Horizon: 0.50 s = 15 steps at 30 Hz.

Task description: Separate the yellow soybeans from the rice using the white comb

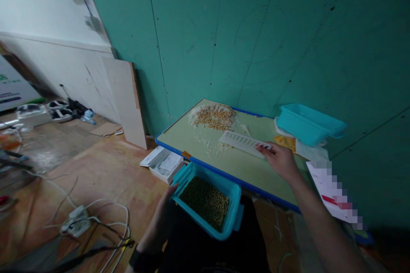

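My left hand [162,217] grips the near left side of a teal plastic tub [235,204] filled with green beans [205,202], held over my lap just below the table edge. My right hand [282,160] reaches onto the low green table [243,166] and its fingers close on the right end of a white slotted tray [243,141]. Beyond the tray lies a heap of yellowish beans mixed with white grains [214,116]. A black band sits on my left wrist.
An empty teal tub [307,123] stands at the table's back right on white sheets, with a yellow packet [285,141] beside it. Printed paper [329,187] lies at the right. A white box [163,163] and cables with a power strip [75,219] lie on the wooden floor.
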Each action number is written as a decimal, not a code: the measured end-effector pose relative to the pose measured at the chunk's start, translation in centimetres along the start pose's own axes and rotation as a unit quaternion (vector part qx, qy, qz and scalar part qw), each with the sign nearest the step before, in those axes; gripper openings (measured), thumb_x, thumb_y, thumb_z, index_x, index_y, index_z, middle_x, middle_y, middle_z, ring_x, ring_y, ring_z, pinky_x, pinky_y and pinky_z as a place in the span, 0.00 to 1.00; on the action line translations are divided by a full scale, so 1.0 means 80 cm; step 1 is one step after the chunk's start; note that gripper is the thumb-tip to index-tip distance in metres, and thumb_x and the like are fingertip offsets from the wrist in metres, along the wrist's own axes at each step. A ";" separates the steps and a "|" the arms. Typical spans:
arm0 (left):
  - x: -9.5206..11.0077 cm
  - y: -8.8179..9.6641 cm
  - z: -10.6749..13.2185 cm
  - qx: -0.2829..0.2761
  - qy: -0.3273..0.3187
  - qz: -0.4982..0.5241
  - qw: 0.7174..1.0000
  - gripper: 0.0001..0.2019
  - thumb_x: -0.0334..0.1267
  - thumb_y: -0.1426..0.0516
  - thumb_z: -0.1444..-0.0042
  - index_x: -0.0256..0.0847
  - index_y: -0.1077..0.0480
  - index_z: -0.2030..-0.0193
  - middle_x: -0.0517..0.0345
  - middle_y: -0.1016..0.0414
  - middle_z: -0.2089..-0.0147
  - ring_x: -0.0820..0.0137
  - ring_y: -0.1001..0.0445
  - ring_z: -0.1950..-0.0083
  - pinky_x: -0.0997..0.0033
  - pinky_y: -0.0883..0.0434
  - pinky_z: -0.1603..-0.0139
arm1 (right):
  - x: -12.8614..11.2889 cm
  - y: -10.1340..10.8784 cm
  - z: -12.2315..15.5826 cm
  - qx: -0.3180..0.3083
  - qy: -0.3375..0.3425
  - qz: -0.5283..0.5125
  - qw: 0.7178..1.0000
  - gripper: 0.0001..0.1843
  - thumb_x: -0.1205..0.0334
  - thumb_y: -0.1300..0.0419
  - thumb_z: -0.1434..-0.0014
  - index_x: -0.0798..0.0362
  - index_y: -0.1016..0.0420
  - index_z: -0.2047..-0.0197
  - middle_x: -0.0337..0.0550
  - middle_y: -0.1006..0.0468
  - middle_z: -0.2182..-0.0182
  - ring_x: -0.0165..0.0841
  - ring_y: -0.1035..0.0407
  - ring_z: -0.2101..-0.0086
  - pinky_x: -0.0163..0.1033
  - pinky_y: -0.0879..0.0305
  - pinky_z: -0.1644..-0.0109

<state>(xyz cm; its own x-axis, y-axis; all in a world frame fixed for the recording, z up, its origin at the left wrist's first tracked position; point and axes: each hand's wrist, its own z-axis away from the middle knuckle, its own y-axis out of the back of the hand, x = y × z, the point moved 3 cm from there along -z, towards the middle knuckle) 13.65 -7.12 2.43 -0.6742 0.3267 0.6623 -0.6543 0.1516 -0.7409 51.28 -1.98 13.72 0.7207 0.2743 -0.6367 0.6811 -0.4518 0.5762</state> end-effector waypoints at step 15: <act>-0.006 -0.011 0.015 -0.001 -0.021 0.014 1.000 0.20 0.48 0.36 0.27 0.46 0.24 0.32 0.45 0.23 0.29 0.53 0.20 0.36 0.44 0.19 0.37 | -0.019 0.005 0.021 -0.044 0.023 -0.053 0.997 0.25 0.37 0.32 0.33 0.52 0.10 0.62 0.48 0.10 0.68 0.39 0.17 0.71 0.37 0.26 0.70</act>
<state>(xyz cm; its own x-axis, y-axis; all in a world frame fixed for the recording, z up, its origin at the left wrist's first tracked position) 14.09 -8.52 2.90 -0.7065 0.2920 0.6447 -0.6340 0.1438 -0.7598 50.22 -4.00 14.02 0.6473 0.3556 -0.6742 0.7614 -0.3424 0.5505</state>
